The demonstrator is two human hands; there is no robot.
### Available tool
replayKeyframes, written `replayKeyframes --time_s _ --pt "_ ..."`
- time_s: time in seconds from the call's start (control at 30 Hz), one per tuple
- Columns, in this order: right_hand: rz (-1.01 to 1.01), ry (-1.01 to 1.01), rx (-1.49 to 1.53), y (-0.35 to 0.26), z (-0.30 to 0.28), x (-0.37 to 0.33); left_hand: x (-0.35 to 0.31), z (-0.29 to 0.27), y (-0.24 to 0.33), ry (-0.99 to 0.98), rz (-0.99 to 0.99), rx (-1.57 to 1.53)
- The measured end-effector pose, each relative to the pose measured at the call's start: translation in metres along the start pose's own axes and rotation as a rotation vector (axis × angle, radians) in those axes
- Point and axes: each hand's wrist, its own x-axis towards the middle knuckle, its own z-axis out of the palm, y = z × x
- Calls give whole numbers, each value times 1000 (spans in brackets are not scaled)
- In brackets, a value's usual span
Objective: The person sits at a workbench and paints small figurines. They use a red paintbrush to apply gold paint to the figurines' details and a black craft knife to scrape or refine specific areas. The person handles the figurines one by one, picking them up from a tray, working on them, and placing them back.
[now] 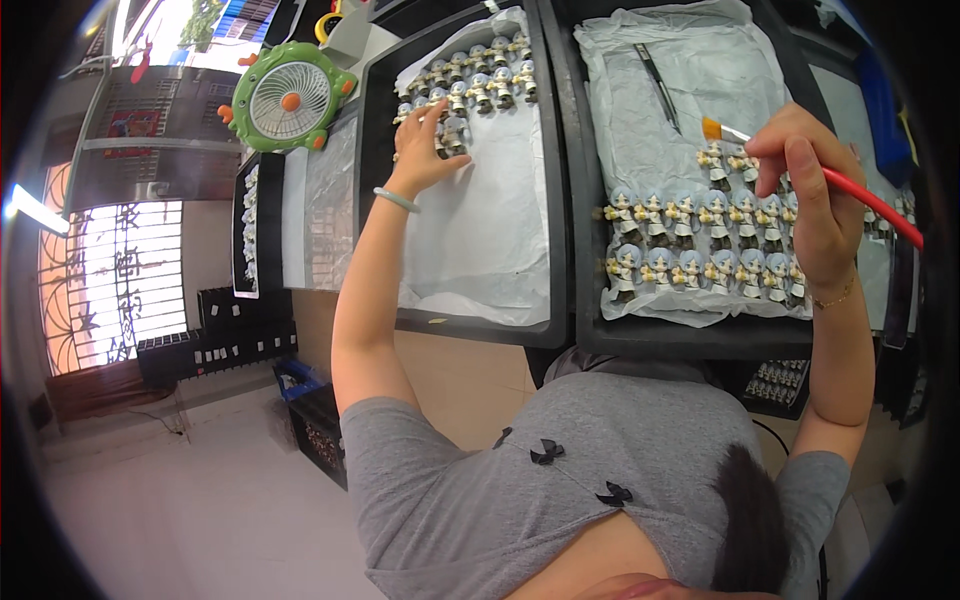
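My left hand is over the left black tray, fingers and thumb spread apart. It is right beside a small figurine with pale blue hair; whether it touches it I cannot tell. Behind it, several like figurines stand in rows on white paper. My right hand is closed on a brush with a red handle and flat, amber-coloured bristles. The bristles are above the right black tray, close to the figurines of its uppermost row. My right hand hides part of these rows.
Tweezers lie on the right tray's paper. A green fan stands at the far left, near a narrow tray of figurines. A blue bin is at the far right. Black crates are on the floor at left.
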Motion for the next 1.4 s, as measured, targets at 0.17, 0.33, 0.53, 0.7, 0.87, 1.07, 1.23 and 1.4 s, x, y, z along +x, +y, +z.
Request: replayKeyframes --time_s 0.17,0.33,0.53,0.7,0.87,1.07,1.23,1.4 --pt "-46 106 -47 6 -13 1 38 -14 118 161 461 -348" --pt "24 73 -78 21 -9 1 63 17 260 -184 484 -249" --pt "27 79 7 27 -3 6 89 26 276 -354 458 -195" --pt "53 129 37 16 -5 2 42 -15 229 -175 250 -999" --pt "-50 -134 -56 13 18 -9 -13 -54 218 -316 -151 -1583" --pt "148 -262 -28 6 32 -14 -30 -67 218 -472 -149 -1680" --pt "248 -192 34 14 29 -17 -23 -70 198 -482 -15 -1534" --pt "207 -6 230 18 27 -7 26 -78 99 210 184 -348"
